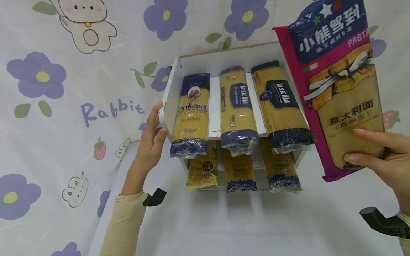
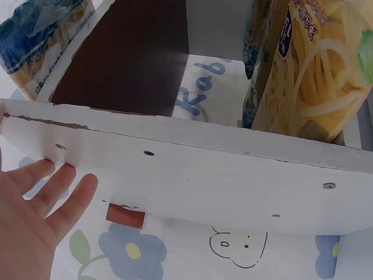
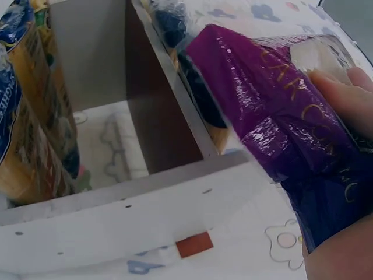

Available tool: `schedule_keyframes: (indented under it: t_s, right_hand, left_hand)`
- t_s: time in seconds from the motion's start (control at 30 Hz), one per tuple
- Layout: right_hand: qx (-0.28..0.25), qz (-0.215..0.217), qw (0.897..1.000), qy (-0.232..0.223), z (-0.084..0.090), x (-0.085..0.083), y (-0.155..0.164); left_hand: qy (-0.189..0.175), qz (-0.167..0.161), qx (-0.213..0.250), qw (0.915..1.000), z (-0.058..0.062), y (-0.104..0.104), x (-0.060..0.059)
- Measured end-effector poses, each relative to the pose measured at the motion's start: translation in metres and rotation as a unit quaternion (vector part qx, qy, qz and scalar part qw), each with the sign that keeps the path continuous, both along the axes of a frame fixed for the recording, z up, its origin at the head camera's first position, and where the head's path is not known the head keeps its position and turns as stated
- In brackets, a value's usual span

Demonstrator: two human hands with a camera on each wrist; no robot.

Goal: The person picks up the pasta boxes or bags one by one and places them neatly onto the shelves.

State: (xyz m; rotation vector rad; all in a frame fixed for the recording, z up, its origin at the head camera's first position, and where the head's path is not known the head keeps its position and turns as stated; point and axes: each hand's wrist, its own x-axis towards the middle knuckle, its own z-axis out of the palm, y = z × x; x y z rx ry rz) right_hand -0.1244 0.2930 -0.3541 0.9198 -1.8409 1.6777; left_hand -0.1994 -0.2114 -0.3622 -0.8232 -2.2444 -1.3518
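My right hand (image 1: 389, 153) grips the lower right part of a magenta and navy pasta pack (image 1: 350, 106), thumb and a finger across its front. The pack is raised beside the right side of a white shelf (image 1: 173, 87). Seen from the right wrist, the pack's purple edge (image 3: 256, 105) faces the camera. My left hand (image 1: 152, 142) rests against the shelf's left side; in the left wrist view its fingers (image 2: 61, 184) are fairly straight and spread on the white panel. The nearest pack to it is an Ankara pasta pack (image 1: 193, 117) on the upper level.
Two La Sicilia spaghetti packs (image 1: 238, 110) (image 1: 282, 106) lean to the right of the Ankara one. Below are a yellow noodle pack (image 1: 202, 170) and two spaghetti packs (image 1: 240, 170) (image 1: 283, 170). A flower-printed cloth (image 1: 80, 124) hangs behind and to the left.
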Motion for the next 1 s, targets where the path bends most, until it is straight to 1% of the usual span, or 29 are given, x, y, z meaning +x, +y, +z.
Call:
schedule_keyframes:
  t_s: [0.07, 0.1, 0.13, 0.17, 0.2, 0.3, 0.37, 0.43, 0.5, 0.53, 0.57, 0.63, 0.7, 0.77, 0.87, 1.0]
  right_hand:
    - [0.058, -0.051, 0.997, -0.006, 0.001, 0.004, -0.002]
    - [0.070, -0.046, 0.997, -0.006, 0.001, 0.005, -0.003]
    - [0.071, -0.023, 0.997, -0.003, 0.000, 0.004, -0.004]
    - [0.078, -0.011, 0.997, -0.004, 0.000, 0.004, -0.006]
    - [0.076, 0.013, 0.997, -0.007, 0.000, 0.004, -0.007]
    - [0.052, 0.105, 0.993, -0.001, -0.003, -0.001, -0.011]
    - [0.078, 0.110, 0.991, -0.002, -0.004, -0.001, -0.012]
    - [0.102, 0.123, 0.987, 0.013, -0.006, -0.004, -0.013]
    - [0.138, 0.125, 0.982, 0.012, -0.006, -0.004, -0.013]
    - [0.153, 0.128, 0.980, 0.016, -0.007, -0.005, -0.013]
    - [0.155, 0.144, 0.977, 0.021, -0.008, -0.006, -0.013]
    - [0.188, 0.147, 0.971, 0.022, -0.010, -0.006, -0.013]
    - [0.198, 0.170, 0.965, 0.025, -0.012, -0.007, -0.014]
    - [0.214, 0.185, 0.959, 0.026, -0.014, -0.007, -0.017]
    - [0.248, 0.185, 0.951, 0.019, -0.015, -0.005, -0.022]
    - [0.303, 0.153, 0.941, 0.001, -0.018, 0.002, -0.030]
  left_hand:
    - [-0.002, 0.000, -0.001, 1.0000, 0.000, 0.000, 0.001]
    - [-0.004, 0.000, -0.002, 1.0000, -0.001, 0.000, 0.001]
    - [-0.005, 0.002, -0.004, 1.0000, -0.001, -0.001, 0.001]
    - [-0.007, 0.003, -0.005, 1.0000, -0.001, -0.001, 0.002]
    - [-0.007, 0.005, -0.006, 0.9999, -0.001, -0.001, 0.002]
    - [-0.005, 0.004, -0.005, 1.0000, -0.001, -0.001, 0.001]
    - [-0.004, 0.005, -0.005, 1.0000, -0.001, -0.001, 0.001]
    - [-0.002, 0.005, -0.005, 1.0000, 0.000, -0.001, 0.000]
    - [-0.003, 0.008, -0.008, 0.9999, 0.000, -0.001, 0.000]
    - [-0.002, 0.009, -0.010, 0.9999, 0.000, -0.001, 0.000]
    - [-0.002, 0.009, -0.010, 0.9999, 0.000, -0.001, 0.000]
    - [-0.002, 0.010, -0.011, 0.9999, 0.001, 0.000, 0.000]
    - [0.000, 0.011, -0.012, 0.9999, 0.001, 0.000, 0.000]
    - [0.001, 0.011, -0.012, 0.9999, 0.001, 0.000, 0.000]
    - [0.001, 0.009, -0.009, 0.9999, 0.002, 0.001, 0.000]
    - [0.000, 0.007, -0.008, 0.9999, 0.002, 0.001, 0.001]
